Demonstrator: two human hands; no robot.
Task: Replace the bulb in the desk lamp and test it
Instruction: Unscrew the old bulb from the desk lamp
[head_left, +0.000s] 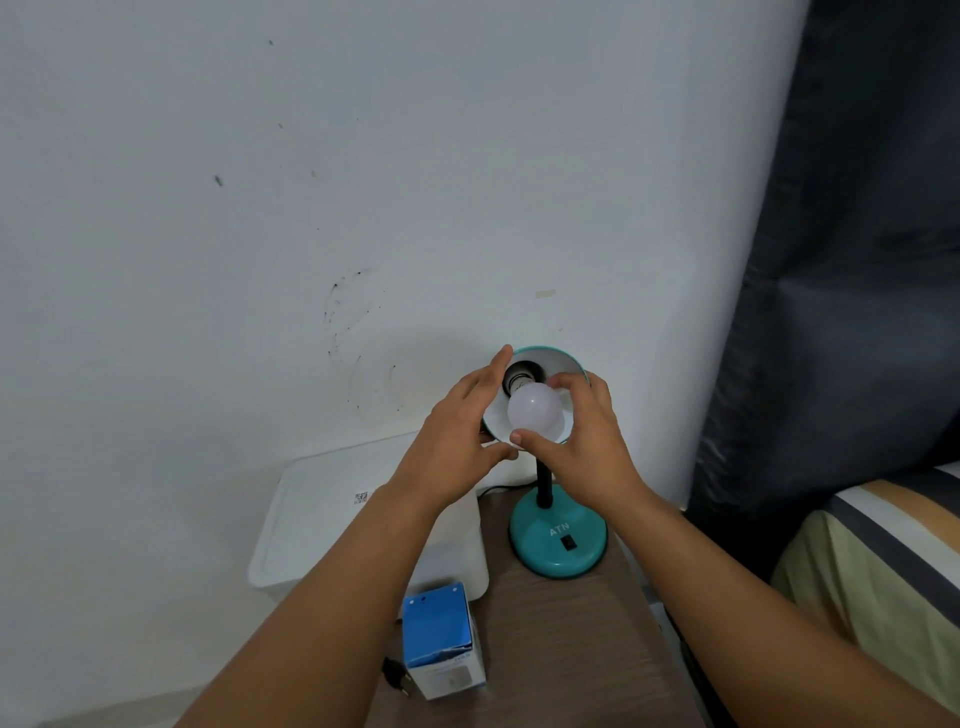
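Observation:
A teal desk lamp stands on a small brown table, its round base (558, 540) bearing a black switch (569, 543). The teal shade (558, 358) is tilted up toward me. A white bulb (531, 410) sits at the mouth of the dark socket (519, 375) inside the shade. My right hand (582, 431) pinches the bulb between thumb and fingers. My left hand (457, 431) holds the shade's left rim, fingers spread along it. The bulb is unlit.
A blue and white bulb box (441, 644) stands at the table's (571, 649) near left. A black plug (396, 680) lies beside it. A white plastic bin (322, 519) sits left of the table. A bed with striped bedding (883, 561) and dark curtain (857, 260) are right.

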